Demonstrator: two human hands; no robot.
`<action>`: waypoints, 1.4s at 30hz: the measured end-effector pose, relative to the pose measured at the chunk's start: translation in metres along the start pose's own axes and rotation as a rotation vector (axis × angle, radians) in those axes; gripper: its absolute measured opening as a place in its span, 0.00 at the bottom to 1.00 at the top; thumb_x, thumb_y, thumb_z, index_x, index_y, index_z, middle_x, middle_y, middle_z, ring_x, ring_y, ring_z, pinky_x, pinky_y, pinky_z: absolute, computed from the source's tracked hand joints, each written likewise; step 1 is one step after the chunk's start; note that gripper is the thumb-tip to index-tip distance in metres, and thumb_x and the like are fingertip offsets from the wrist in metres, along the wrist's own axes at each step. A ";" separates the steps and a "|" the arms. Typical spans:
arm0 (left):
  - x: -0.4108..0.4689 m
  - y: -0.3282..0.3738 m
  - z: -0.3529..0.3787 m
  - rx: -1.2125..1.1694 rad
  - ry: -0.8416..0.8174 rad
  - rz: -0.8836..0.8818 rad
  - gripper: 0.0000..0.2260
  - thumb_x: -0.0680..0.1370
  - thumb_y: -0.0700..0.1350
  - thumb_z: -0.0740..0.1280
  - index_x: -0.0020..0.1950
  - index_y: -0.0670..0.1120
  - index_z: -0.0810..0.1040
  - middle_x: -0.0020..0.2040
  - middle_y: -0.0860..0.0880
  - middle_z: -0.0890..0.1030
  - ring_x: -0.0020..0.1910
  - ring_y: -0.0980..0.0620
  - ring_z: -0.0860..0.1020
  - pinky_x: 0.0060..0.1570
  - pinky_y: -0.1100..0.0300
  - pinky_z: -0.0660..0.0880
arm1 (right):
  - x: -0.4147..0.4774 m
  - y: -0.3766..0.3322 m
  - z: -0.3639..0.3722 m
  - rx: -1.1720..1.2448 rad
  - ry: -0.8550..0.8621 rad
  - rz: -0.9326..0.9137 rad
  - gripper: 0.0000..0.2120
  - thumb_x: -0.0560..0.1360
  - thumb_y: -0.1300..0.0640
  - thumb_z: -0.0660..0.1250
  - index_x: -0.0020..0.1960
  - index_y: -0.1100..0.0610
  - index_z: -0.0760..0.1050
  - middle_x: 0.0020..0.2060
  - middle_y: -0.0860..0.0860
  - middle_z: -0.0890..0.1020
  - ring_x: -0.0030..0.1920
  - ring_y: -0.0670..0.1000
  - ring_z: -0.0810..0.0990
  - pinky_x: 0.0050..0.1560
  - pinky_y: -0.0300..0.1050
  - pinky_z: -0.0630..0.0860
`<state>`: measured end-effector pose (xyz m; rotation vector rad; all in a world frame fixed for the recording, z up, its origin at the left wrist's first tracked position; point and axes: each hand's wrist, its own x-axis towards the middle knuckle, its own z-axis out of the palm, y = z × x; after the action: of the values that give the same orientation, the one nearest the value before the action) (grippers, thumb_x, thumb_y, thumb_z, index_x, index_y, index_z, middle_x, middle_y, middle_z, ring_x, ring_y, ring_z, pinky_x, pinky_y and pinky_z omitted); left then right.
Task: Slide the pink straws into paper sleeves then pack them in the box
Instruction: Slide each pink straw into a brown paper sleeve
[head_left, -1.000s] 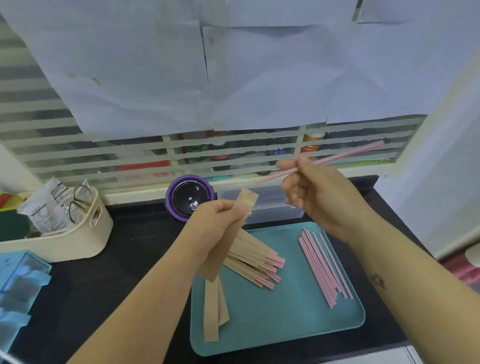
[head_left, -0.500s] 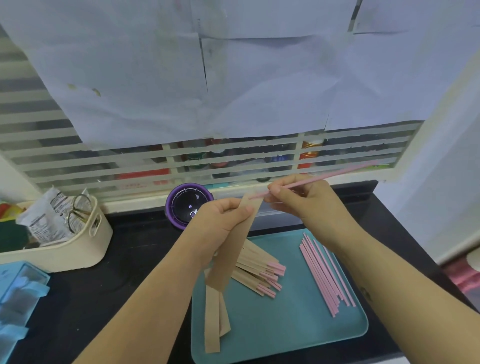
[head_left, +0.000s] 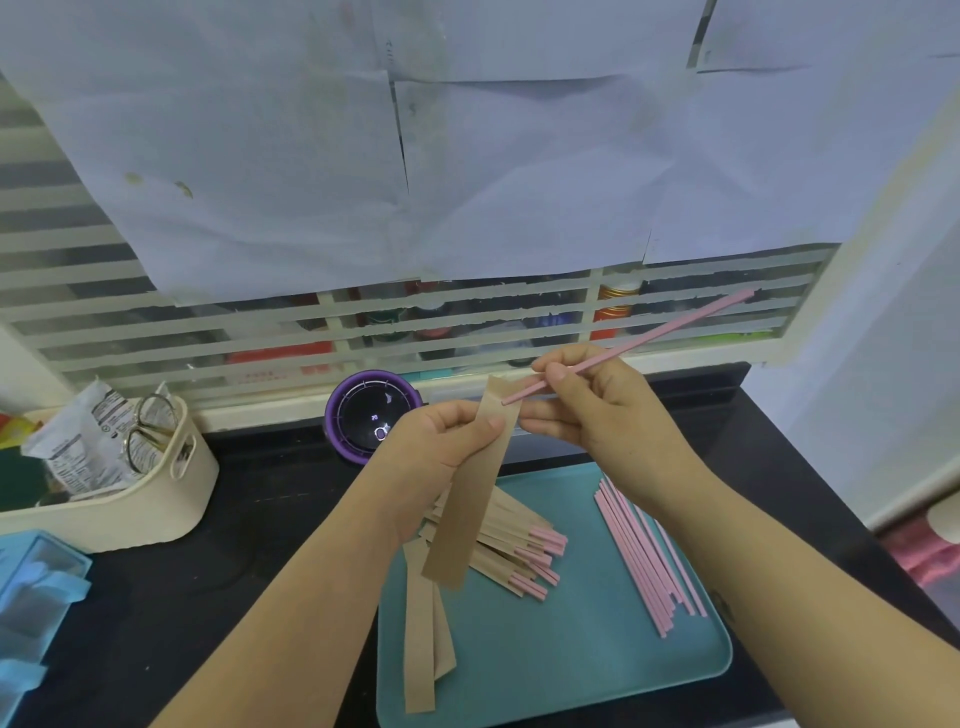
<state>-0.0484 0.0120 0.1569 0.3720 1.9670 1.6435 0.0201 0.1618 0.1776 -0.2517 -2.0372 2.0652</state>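
The teal tray (head_left: 597, 675) on the black tabletop (head_left: 156, 597) serves as the reference. Above the tray's far-left corner, the left hand (head_left: 441, 447) grips one empty paper sleeve (head_left: 467, 509) near its upper end, fingers and thumb curled round it. The sleeve's long axis is steep: its top end stands just clear of the fingers and its lower end hangs toward the tray's left half. Above the tray's far edge, the right hand (head_left: 602, 410) pinches a single pink straw (head_left: 649, 338) between thumb and forefinger close to its leading tip, with the other fingers loosely curled beneath. The straw's long axis runs at a shallow slope, from the tip at the sleeve's top end up and away beyond the tray's far-right corner. The tip lies at the sleeve mouth, touching or nearly so; whether it has entered cannot be told. The governing relation is the angle between the two axes: the straw lies across the sleeve rather than in line with it, so insertion probably requires raising the straw's free end, or tilting the sleeve toward it, before pushing. Loose straws (head_left: 644, 556) lie along the tray's right side, nearer the right hand; filled sleeves (head_left: 514, 545) lie left of the tray's centre, and spare sleeves (head_left: 421, 639) at its near-left corner.
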 end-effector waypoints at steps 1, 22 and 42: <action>0.000 0.000 0.000 -0.005 -0.004 0.004 0.05 0.76 0.46 0.67 0.46 0.50 0.83 0.37 0.53 0.83 0.38 0.56 0.78 0.45 0.59 0.75 | 0.000 0.000 0.000 -0.019 0.000 -0.009 0.07 0.80 0.61 0.57 0.54 0.61 0.72 0.43 0.50 0.84 0.44 0.48 0.85 0.44 0.37 0.81; -0.004 0.001 0.002 -0.010 -0.032 0.020 0.03 0.74 0.42 0.69 0.46 0.46 0.82 0.35 0.55 0.84 0.34 0.62 0.79 0.40 0.68 0.77 | -0.002 -0.005 -0.010 -0.384 -0.098 -0.114 0.03 0.79 0.59 0.60 0.51 0.56 0.72 0.41 0.49 0.81 0.44 0.43 0.83 0.46 0.33 0.79; -0.007 0.001 0.004 0.126 -0.082 -0.016 0.05 0.71 0.49 0.73 0.45 0.51 0.85 0.41 0.52 0.86 0.40 0.54 0.80 0.52 0.54 0.75 | 0.010 -0.010 -0.026 -0.339 -0.238 0.031 0.02 0.75 0.63 0.66 0.47 0.58 0.74 0.38 0.57 0.85 0.44 0.55 0.85 0.52 0.49 0.81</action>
<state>-0.0411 0.0116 0.1592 0.4626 2.0124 1.4744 0.0180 0.1895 0.1872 -0.0964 -2.5393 1.8309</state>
